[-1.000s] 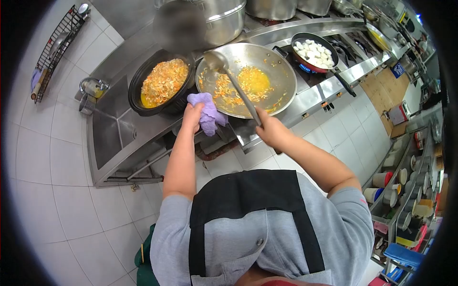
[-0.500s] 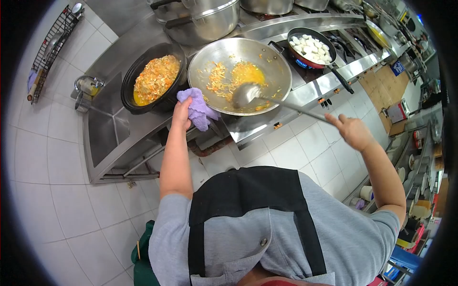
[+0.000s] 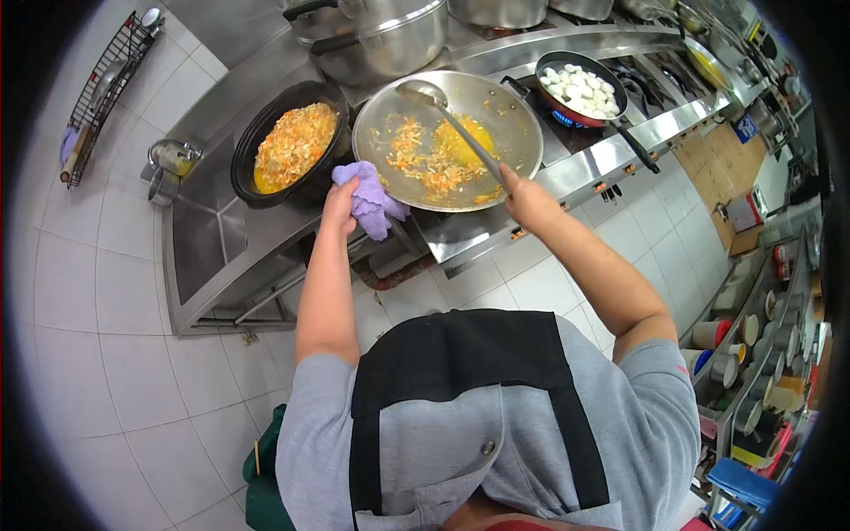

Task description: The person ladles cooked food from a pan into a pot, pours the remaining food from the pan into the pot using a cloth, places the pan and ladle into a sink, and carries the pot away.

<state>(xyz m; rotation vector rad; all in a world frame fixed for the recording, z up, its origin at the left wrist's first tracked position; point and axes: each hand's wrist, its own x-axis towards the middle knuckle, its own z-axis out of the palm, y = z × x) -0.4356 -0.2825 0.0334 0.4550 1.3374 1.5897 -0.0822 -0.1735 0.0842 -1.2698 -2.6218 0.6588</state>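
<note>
White floor tiles (image 3: 482,288) leave open room between the person and the steel stove (image 3: 460,234). Clock directions run from the middle of the wide steel pan (image 3: 515,131), which sits close to the stove's front edge with orange-and-white shreds (image 3: 431,168) and yellow liquid (image 3: 480,134) inside. At four o'clock the right hand (image 3: 533,203) is closed around a ladle (image 3: 471,143) whose bowl lies at eleven o'clock, within the rim. At eight o'clock the left hand (image 3: 339,208) grips a purple cloth (image 3: 367,203); it seems to meet the rim, though the folds hide any contact. A heaped black pot (image 3: 243,168) crowds nine o'clock, leaving little gap. At two o'clock, a frying pan (image 3: 560,58) juts its handle past the stove edge.
</note>
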